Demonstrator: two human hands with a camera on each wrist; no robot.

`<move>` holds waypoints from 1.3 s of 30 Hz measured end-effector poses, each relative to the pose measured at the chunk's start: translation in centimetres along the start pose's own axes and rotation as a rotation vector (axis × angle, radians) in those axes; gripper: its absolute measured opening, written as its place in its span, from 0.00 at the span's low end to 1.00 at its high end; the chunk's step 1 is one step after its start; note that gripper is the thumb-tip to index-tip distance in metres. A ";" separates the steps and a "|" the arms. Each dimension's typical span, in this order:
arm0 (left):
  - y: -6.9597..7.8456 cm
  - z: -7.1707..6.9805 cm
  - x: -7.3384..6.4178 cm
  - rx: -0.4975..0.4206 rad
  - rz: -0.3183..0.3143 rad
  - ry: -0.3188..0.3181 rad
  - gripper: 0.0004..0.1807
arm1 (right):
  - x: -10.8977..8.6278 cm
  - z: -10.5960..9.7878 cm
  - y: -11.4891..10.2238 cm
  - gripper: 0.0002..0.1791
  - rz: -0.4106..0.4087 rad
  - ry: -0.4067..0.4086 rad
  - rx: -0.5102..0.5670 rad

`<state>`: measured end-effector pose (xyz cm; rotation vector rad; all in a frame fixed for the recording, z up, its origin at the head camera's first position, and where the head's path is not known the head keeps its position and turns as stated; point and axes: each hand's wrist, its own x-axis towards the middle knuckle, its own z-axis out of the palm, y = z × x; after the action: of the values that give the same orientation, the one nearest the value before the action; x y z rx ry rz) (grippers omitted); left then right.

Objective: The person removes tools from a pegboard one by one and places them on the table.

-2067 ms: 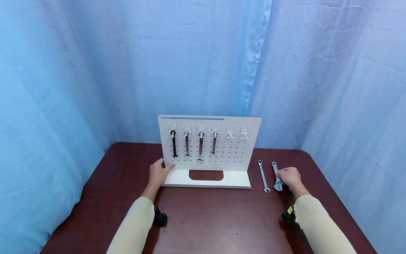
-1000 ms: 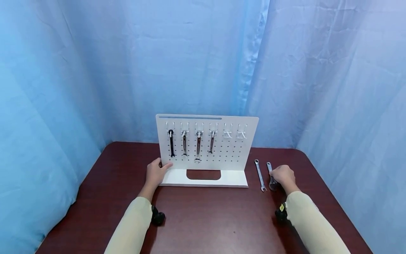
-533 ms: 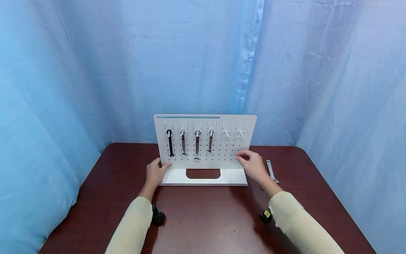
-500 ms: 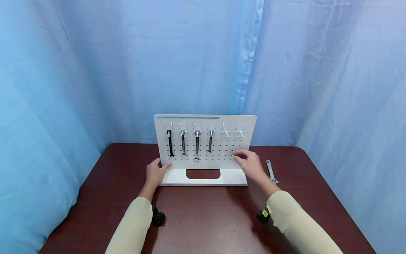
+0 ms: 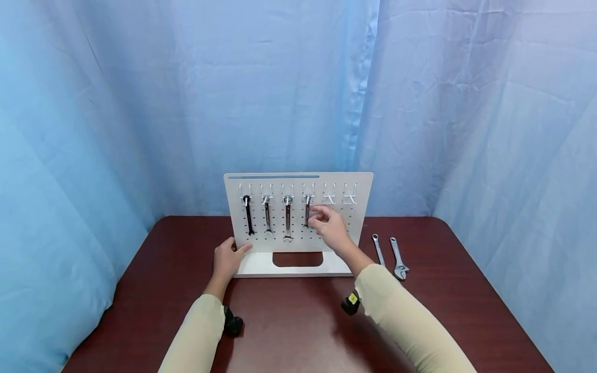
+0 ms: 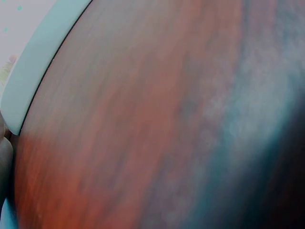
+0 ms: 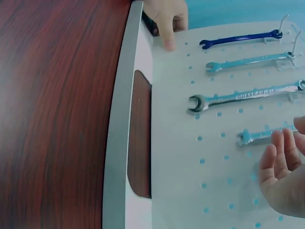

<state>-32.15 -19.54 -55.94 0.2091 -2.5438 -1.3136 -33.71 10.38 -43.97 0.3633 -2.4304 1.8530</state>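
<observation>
A white pegboard point(image 5: 261, 244) stands upright on its base, and my left hand point(image 5: 227, 259) grips its lower left edge, thumb in front. My right hand point(image 5: 333, 229) is beside the fourth hanging wrench point(image 5: 307, 211), a short silver one, thumb and index finger apart. In the right wrist view my fingers overlap that wrench's handle. To its left hang a dark wrench point(image 5: 249, 217), a silver wrench point(image 5: 267, 216) and a longer silver wrench point(image 7: 243, 95). The left wrist view shows mostly table, with the board's base point(image 6: 35, 67) at the left.
Two bare hooks point(image 5: 350, 199) are at the board's right. Beside the board, a combination wrench point(image 5: 378, 249), partly behind my sleeve, and an adjustable wrench point(image 5: 398, 261) lie on the dark red table point(image 5: 289, 321). Blue curtains point(image 5: 261, 103) surround the table.
My right hand has left the adjustable wrench on the table and moved left across the board to the fourth hanging wrench. My left hand keeps its grip on the board.
</observation>
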 end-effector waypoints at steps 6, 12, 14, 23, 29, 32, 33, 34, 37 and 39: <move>-0.3 -0.2 0.0 0.007 0.017 0.014 0.22 | 0.7 1.6 -0.5 0.17 0.044 -0.019 0.088; -0.4 -0.3 -0.1 0.003 0.011 0.013 0.22 | 0.4 2.6 -1.4 0.07 0.044 0.027 0.100; -0.4 -0.4 -0.1 0.001 0.009 0.013 0.22 | 0.1 2.7 -1.7 0.07 0.043 0.043 0.102; -0.4 -0.7 0.0 0.010 0.002 0.014 0.21 | -1.0 2.3 -2.4 0.09 0.073 0.012 0.175; -0.3 -0.9 0.0 0.021 0.010 0.020 0.21 | -1.7 1.9 -2.8 0.10 0.068 -0.021 0.228; -0.3 -0.9 0.0 0.026 0.010 0.020 0.21 | -2.0 1.9 -3.1 0.11 0.057 -0.035 0.241; -0.2 -1.0 -0.1 0.027 0.010 0.019 0.21 | -2.1 1.9 -3.2 0.11 0.052 -0.040 0.238; -0.2 -1.0 -0.1 0.028 0.010 0.018 0.21 | -2.2 1.9 -3.3 0.11 0.049 -0.043 0.239; -0.1 -1.0 -0.1 0.026 0.010 0.016 0.20 | -2.4 1.8 -3.7 0.12 0.043 -0.049 0.234; 0.0 -1.0 -0.1 0.026 0.008 0.015 0.20 | -2.6 1.7 -3.9 0.11 0.036 -0.053 0.230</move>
<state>-31.76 -20.27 -55.37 0.2137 -2.5474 -1.2723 -30.13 8.14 -41.23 0.3884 -2.2745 2.1723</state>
